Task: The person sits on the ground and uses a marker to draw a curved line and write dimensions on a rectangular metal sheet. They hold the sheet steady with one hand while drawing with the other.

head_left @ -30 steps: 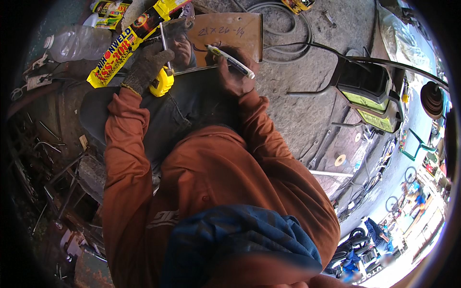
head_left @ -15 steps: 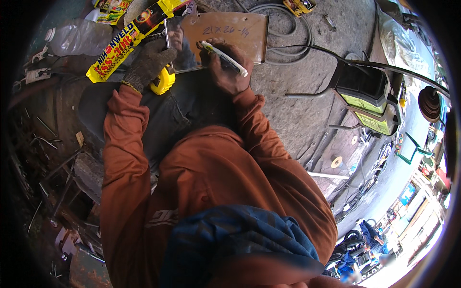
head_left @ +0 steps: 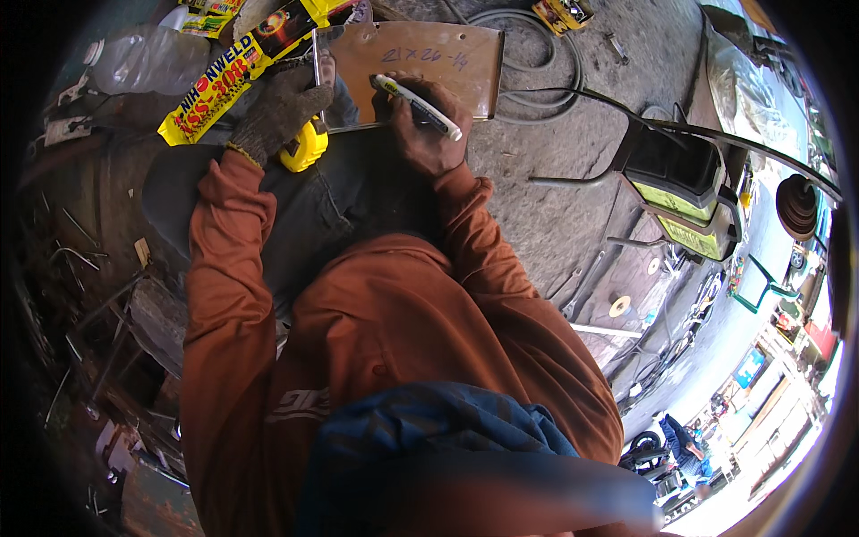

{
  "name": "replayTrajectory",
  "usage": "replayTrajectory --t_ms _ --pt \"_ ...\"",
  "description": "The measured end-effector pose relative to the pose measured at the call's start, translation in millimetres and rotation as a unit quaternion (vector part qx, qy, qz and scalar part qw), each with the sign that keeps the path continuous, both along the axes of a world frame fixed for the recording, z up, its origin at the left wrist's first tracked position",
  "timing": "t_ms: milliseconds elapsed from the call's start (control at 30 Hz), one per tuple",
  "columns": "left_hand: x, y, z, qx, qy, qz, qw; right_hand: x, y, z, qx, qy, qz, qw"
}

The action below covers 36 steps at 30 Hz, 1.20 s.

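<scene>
My left hand point(head_left: 279, 109), in a dark knit glove, is closed at the left edge of a shiny, brownish metal plate point(head_left: 479, 76). A yellow tape measure point(head_left: 307, 148) is in its grip, just below the fingers. A narrow bright strip runs up that edge of the plate; whether it is the tape's blade I cannot tell. My bare right hand point(head_left: 431, 130) pinches a white marker pen point(head_left: 428, 109), tilted, with its tip end close over the plate's face. Dark handwriting point(head_left: 425, 58) shows above the marker on the plate.
A yellow welding-rod packet point(head_left: 215, 94) and a clear plastic bottle point(head_left: 148, 61) lie left of the plate. Grey cable point(head_left: 573, 76) coils at its right. Farther right stands a black and yellow-green machine point(head_left: 680, 183). Metal scraps point(head_left: 116, 322) clutter the lower left.
The whole view has shifted slightly, with the plate a little to the right. Both hands keep their holds, and the marker stays at nearly the same spot over the plate.
</scene>
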State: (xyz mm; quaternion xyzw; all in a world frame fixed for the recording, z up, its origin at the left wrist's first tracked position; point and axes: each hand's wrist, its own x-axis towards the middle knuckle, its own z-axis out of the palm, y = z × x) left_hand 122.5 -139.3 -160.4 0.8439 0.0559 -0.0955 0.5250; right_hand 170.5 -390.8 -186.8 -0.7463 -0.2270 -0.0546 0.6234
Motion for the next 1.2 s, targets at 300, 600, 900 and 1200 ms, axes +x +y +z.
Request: replayTrajectory --t_ms 300,600,900,1200 --pt "3.2 -3.8 7.6 -0.021 0.078 0.043 0.996 0.7 -0.7 -0.4 0.003 0.003 0.006 1.0" --pt "3.0 -4.4 8.2 -0.039 0.073 0.037 0.996 -0.1 0.1 -4.5 0.009 0.065 0.015 0.998" --pt "3.9 7.0 -9.5 0.023 0.021 -0.023 0.999 2.6 0.9 -1.6 -0.021 0.036 0.011 0.999" --pt "4.6 -0.2 1.4 -0.033 0.085 0.033 0.995 4.4 1.0 -0.4 -0.036 0.044 0.018 0.998"
